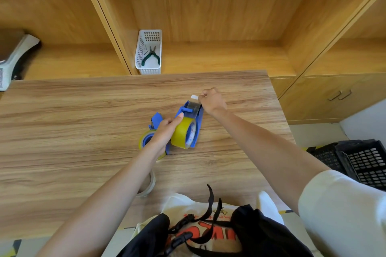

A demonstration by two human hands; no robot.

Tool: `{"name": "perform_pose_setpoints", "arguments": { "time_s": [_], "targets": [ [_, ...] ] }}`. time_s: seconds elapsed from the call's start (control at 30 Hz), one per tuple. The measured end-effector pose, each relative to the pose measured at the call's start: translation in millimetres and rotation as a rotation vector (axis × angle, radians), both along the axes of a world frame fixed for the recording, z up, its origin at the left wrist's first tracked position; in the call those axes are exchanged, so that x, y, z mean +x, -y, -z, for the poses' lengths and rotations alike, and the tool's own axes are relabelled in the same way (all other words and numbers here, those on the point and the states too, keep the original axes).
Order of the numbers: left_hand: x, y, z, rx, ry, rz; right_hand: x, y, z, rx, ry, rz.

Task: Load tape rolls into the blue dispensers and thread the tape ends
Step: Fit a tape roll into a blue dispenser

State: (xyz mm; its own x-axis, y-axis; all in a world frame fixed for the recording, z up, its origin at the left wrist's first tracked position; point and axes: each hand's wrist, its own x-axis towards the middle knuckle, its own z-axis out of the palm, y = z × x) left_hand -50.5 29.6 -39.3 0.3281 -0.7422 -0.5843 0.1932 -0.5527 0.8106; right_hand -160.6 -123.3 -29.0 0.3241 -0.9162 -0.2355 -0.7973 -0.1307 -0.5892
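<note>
A blue dispenser [199, 120] stands on the wooden table [83, 110] with a yellow tape roll [182, 134] seated in it. My left hand [165, 133] grips the roll and the dispenser's side, thumb on top of the roll. My right hand [212, 100] pinches the tape end with its white tab [194, 96] and holds it stretched out past the dispenser's front. Behind my left hand lies a second blue dispenser [156, 120] with another yellowish roll [145, 139], mostly hidden by the hand.
A clear tape roll [149, 185] lies on the table under my left forearm. A white basket [148, 52] holding green-handled pliers stands on the shelf behind the table. A scale [12, 58] sits far left, black crates [359, 162] on the floor at right.
</note>
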Motion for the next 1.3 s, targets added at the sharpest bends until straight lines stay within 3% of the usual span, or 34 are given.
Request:
{"name": "perform_pose_setpoints", "arguments": {
  "time_s": [0.27, 0.43, 0.6, 0.8, 1.1, 1.3],
  "targets": [
    [11, -16, 4, -0.107, -0.278, 0.094, -12, 18, -9, -0.001, -0.039, 0.086],
    [6, -18, 1, -0.092, -0.205, 0.039, -15, 21, -1, 0.148, -0.058, 0.069],
    [11, -22, 4, -0.101, -0.159, -0.044, -28, 25, -3, 0.474, 0.022, 0.086],
    [10, -20, 2, -0.119, -0.144, -0.066, -32, 17, -10, 0.601, -0.011, -0.016],
    [12, -17, 5, -0.125, -0.075, -0.097, -25, 6, -4, 0.486, 0.230, -0.011],
    [8, -8, 4, -0.114, -0.148, -0.142, -21, -8, 4, 0.525, 0.449, 0.134]
  ]
}}
